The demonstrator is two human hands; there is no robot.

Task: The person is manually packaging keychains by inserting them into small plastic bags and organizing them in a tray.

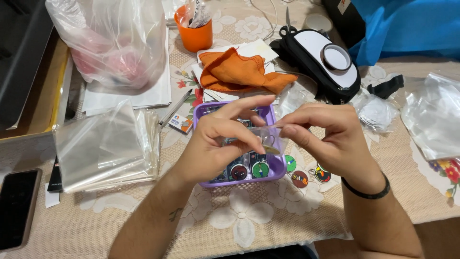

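Both hands, left hand (218, 144) and right hand (326, 134), pinch a small clear plastic bag (266, 136), apparently holding a keyring, above the purple plastic tray (278, 168) near the counter (239, 225) edge

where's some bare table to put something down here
Bare tablecloth lies along the near edge, below the purple tray, between the forearms, and left toward the phone. Crowded: the stack of clear bags at left, the orange cloth and orange cup behind the tray, more bags at right.
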